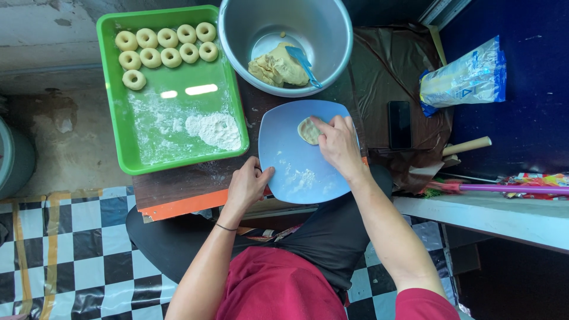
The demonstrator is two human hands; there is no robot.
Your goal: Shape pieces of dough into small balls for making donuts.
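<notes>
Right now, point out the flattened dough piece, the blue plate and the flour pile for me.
flattened dough piece [307, 131]: head view, its bare left half.
blue plate [296, 178]: head view, bare floured middle.
flour pile [216, 130]: head view, top of the heap in the green tray [112, 118].
</notes>
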